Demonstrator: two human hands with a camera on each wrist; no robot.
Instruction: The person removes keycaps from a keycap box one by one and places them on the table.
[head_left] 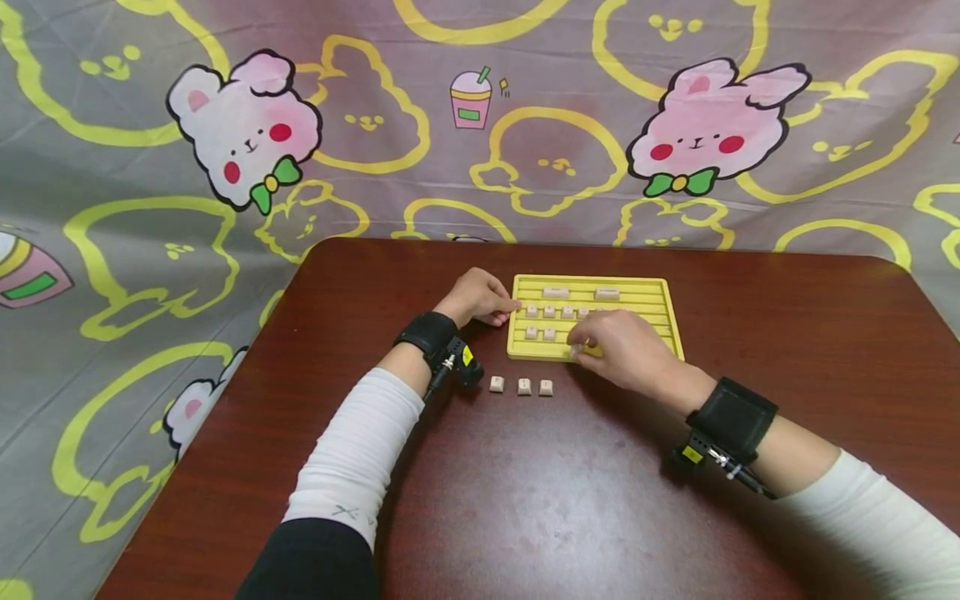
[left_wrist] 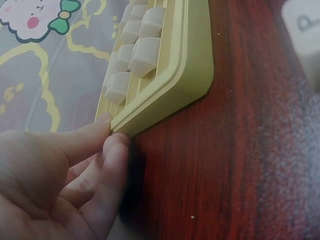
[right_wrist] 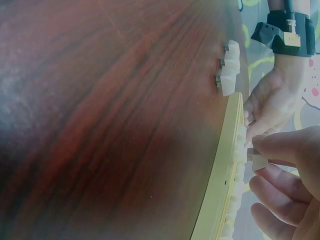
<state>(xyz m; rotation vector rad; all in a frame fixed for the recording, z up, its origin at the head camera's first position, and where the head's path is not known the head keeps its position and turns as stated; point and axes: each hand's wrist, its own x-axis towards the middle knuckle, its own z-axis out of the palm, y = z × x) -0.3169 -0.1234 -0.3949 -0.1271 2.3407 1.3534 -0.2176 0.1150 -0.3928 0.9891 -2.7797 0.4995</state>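
Note:
A yellow ridged tray (head_left: pixel 645 284) lies on the table with white keycaps standing in rows on it. My left hand (head_left: pixel 482 297) pinches the tray's left edge; in the left wrist view the thumb and index fingertip (left_wrist: pixel 118 142) meet at its corner. My right hand (head_left: pixel 628 348) is over the tray's front, pinching a white keycap (right_wrist: pixel 259 162) between thumb and fingers. The keycap is just above the tray, right of the two keycaps (head_left: pixel 541 334) in the front row. The right hand hides part of the middle row.
Three loose keycaps, left (head_left: pixel 497 384), middle (head_left: pixel 523 387) and right (head_left: pixel 546 387), sit on the brown table (head_left: pixel 480 508) before the tray. Two long keycaps, one left (head_left: pixel 556 292) and one right (head_left: pixel 607 294), lie in the back row. A patterned curtain (head_left: pixel 465 183) hangs behind the table.

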